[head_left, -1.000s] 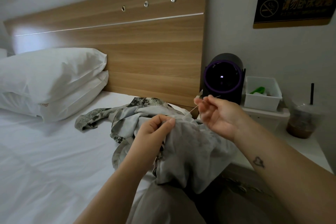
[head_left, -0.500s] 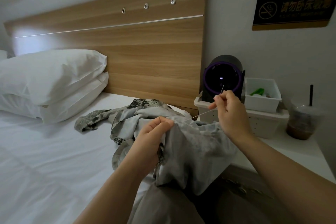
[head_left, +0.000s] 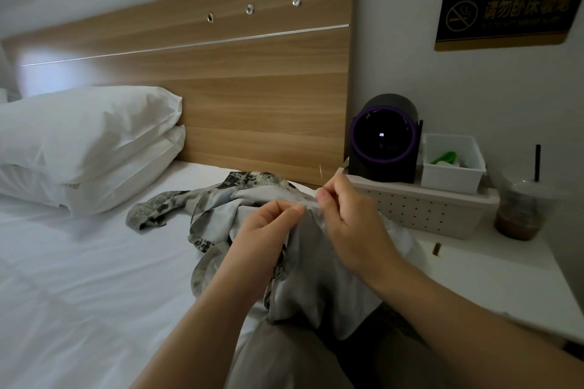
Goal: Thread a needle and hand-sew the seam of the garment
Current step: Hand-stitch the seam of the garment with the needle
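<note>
A grey patterned garment (head_left: 309,265) lies bunched over my knee and spreads back across the white bed. My left hand (head_left: 265,230) pinches a raised fold of it at the seam. My right hand (head_left: 347,215) is right beside it, fingers closed on a thin needle (head_left: 320,172) whose tip sticks up above my thumb and forefinger. The thread is too fine to make out.
Two white pillows (head_left: 85,142) are stacked at the left against a wooden headboard (head_left: 237,88). On the bedside shelf at the right stand a perforated white basket (head_left: 420,208), a black round device (head_left: 384,139), a small white bin (head_left: 453,164) and an iced drink cup (head_left: 518,208).
My right hand, which had drawn the thread up and out to the right, has come back down to the fold next to my left hand. The left hand has held still.
</note>
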Demonstrator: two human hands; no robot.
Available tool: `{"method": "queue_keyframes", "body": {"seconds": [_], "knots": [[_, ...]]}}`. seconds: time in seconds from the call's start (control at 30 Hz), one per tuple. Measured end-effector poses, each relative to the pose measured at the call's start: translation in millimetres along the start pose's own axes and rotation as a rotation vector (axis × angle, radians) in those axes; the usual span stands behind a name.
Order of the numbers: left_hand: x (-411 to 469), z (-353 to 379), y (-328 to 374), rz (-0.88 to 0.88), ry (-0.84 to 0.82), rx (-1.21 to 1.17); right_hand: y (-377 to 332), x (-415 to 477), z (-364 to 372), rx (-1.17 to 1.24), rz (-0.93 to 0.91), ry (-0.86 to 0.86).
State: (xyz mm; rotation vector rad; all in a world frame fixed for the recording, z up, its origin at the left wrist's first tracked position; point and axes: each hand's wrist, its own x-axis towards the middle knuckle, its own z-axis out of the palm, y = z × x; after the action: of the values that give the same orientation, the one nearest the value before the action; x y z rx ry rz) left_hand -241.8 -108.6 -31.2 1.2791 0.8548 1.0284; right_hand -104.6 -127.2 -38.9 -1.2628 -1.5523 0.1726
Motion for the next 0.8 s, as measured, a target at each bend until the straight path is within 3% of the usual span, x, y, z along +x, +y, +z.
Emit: {"method": "queue_keyframes", "body": {"seconds": [0.27,0.47,0.63,0.8], "knots": [[-4,-8,0,0.172,-0.003,0.484,16,8,-14,0.027,-0.036,-0.077],[-1,-13,-3,0.102,-0.099,0.410,21,9,-29,0.040,0.027,-0.192],[0,-19,-4,0.102,-0.103,0.450,24,18,-48,-0.091,0.074,-0.475],[1,-20,-5,0.119,-0.095,0.449,19,25,-53,-0.174,0.072,-0.602]]}}
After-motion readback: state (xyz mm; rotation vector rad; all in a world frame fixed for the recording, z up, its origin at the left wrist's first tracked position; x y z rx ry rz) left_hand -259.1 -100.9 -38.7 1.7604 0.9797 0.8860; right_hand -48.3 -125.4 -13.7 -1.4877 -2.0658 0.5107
